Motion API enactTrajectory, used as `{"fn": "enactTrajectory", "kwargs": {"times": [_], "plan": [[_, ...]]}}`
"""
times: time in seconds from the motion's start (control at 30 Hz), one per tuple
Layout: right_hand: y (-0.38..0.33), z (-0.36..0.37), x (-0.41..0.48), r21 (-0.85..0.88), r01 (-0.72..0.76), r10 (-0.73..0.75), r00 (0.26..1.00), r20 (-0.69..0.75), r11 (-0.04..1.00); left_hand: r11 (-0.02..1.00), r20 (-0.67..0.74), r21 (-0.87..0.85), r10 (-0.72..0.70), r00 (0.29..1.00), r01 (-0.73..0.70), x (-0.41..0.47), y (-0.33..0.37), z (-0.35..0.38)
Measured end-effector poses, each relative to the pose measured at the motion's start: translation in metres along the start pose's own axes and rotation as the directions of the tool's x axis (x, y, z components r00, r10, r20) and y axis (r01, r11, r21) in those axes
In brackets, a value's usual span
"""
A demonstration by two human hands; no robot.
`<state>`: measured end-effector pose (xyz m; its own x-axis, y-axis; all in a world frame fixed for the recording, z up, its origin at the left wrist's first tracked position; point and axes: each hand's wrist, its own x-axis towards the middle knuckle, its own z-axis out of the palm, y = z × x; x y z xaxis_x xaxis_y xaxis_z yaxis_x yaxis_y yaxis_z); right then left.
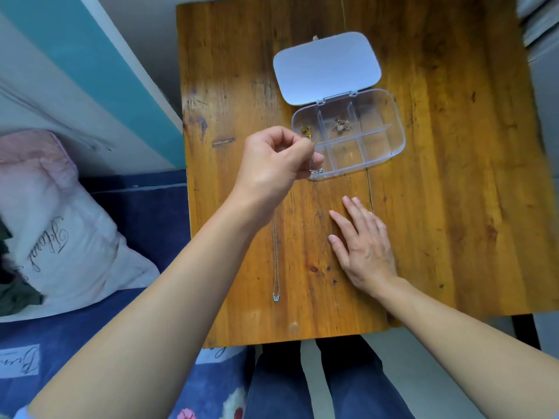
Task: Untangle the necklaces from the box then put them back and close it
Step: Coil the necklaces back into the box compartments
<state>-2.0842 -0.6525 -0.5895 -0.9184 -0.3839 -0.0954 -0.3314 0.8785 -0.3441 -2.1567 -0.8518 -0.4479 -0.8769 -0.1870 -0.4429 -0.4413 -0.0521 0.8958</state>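
Note:
A clear plastic box with several compartments lies open on the wooden table, its white lid folded back. A gold necklace sits in the left compartment and another chain in the middle one. My left hand pinches a thin silver chain at the box's near-left corner. A silver necklace with a small butterfly pendant lies stretched straight on the table below my left wrist. My right hand rests flat on the table, fingers straight, holding nothing.
The wooden table has bare room to the right of the box. A bed with a blue cover and a white pillow lies to the left. My legs in jeans show under the table's near edge.

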Motion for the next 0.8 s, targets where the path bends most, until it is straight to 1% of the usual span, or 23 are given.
{"fn": "enactTrajectory", "kwargs": {"times": [0.1,0.17,0.27,0.4,0.5,0.67,0.8], "plan": [[0.006,-0.011,0.006,0.083,-0.033,0.035,0.999,-0.025,0.996,0.994,0.041,-0.103,-0.033,0.999,0.037,0.016,0.019,0.026],[0.014,-0.020,0.014,0.137,-0.106,0.112,0.993,-0.035,0.985,0.993,0.063,-0.110,-0.027,0.998,0.034,0.027,0.029,0.041],[0.032,-0.032,0.025,0.150,-0.178,0.188,0.981,-0.050,0.972,0.997,0.083,-0.080,-0.017,0.996,0.023,0.043,0.038,0.063],[0.051,-0.041,0.029,0.143,-0.162,0.171,0.984,-0.052,0.976,0.999,0.081,-0.016,-0.041,0.996,0.042,0.057,0.032,0.084],[0.056,-0.041,0.028,0.173,-0.132,0.145,0.988,-0.061,0.976,0.996,0.056,0.055,-0.070,0.996,0.067,0.062,0.015,0.092],[0.060,-0.037,0.024,0.207,-0.104,0.121,0.990,-0.072,0.973,0.975,-0.006,0.197,-0.100,0.995,0.099,0.059,-0.017,0.090],[0.061,-0.036,0.022,0.219,-0.091,0.108,0.992,-0.066,0.971,0.950,-0.034,0.293,-0.099,0.994,0.105,0.056,-0.027,0.088]]}}
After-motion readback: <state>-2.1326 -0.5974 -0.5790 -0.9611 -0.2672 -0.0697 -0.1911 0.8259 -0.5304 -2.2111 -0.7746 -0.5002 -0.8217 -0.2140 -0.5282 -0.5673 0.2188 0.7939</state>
